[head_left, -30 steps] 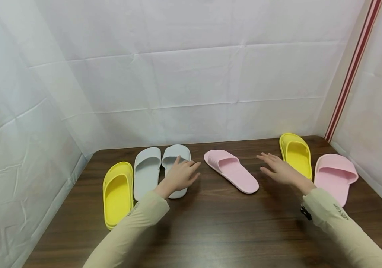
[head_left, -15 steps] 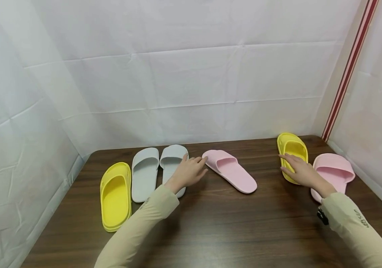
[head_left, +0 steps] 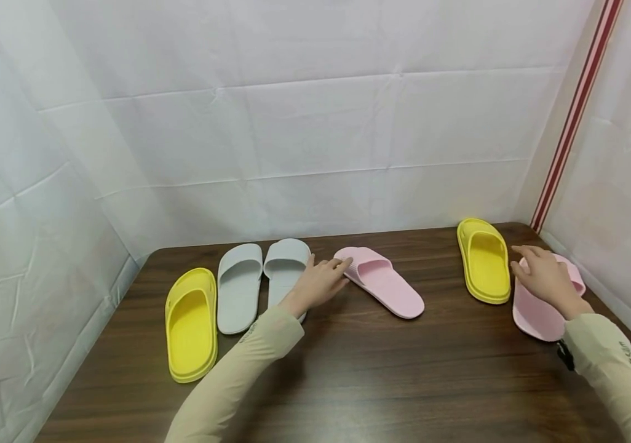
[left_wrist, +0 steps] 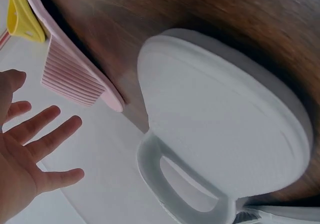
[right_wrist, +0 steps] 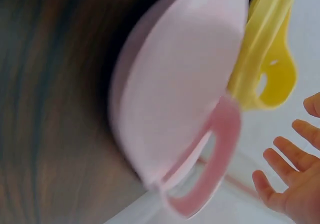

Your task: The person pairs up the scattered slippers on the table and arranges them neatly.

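Observation:
My left hand (head_left: 321,282) hovers between the right grey slipper (head_left: 286,271) and the angled pink slipper (head_left: 390,289), its fingertips near the pink strap. In the left wrist view its fingers (left_wrist: 47,134) are spread and hold nothing, with the grey slipper (left_wrist: 215,119) beside them. My right hand (head_left: 548,277) is above the right-hand pink slipper (head_left: 537,314) and hides part of it. The right wrist view shows its fingers (right_wrist: 287,161) apart and nothing in them, near that pink slipper (right_wrist: 180,84) and a yellow slipper (right_wrist: 262,49).
A second grey slipper (head_left: 238,295) and a yellow slipper (head_left: 190,332) lie on the left of the brown wooden table (head_left: 382,381). Another yellow slipper (head_left: 487,264) lies at the back right. White sheeting (head_left: 315,135) walls the back and sides.
My right hand has swept rightward, past the yellow slipper to above the right-hand pink one. My left hand has drifted right, from over the grey slipper toward the angled pink one. The slippers stay put.

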`<state>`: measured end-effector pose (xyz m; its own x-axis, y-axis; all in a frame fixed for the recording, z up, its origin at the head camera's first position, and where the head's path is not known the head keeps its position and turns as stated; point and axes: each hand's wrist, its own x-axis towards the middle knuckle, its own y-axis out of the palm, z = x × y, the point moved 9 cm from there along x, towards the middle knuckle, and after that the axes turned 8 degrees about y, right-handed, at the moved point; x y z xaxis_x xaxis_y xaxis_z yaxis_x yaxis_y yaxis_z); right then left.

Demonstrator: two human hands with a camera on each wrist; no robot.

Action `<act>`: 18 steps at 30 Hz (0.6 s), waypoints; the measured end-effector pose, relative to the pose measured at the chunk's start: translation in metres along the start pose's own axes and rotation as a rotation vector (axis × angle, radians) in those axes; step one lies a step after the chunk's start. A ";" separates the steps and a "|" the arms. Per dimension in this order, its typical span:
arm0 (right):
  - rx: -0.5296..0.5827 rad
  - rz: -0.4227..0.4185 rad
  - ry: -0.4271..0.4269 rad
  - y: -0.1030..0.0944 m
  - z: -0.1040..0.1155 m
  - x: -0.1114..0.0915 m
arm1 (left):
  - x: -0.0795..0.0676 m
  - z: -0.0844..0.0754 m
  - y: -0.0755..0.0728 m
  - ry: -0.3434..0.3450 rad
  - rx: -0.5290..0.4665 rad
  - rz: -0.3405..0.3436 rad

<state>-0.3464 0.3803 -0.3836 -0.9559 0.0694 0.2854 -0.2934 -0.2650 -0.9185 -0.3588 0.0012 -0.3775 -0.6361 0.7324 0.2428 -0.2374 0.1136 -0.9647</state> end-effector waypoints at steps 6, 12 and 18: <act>-0.001 0.051 0.100 0.001 -0.034 0.001 | 0.007 -0.002 0.007 -0.026 -0.015 0.037; 0.006 0.110 0.179 0.006 -0.060 0.001 | 0.015 -0.008 0.011 -0.026 -0.011 0.053; 0.018 0.158 0.201 0.015 -0.081 0.001 | 0.019 -0.014 0.014 -0.035 -0.064 0.078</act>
<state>-0.3528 0.4541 -0.4189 -0.9736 0.2151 0.0765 -0.1413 -0.3044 -0.9420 -0.3645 0.0263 -0.3878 -0.6763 0.7170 0.1690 -0.1398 0.1003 -0.9851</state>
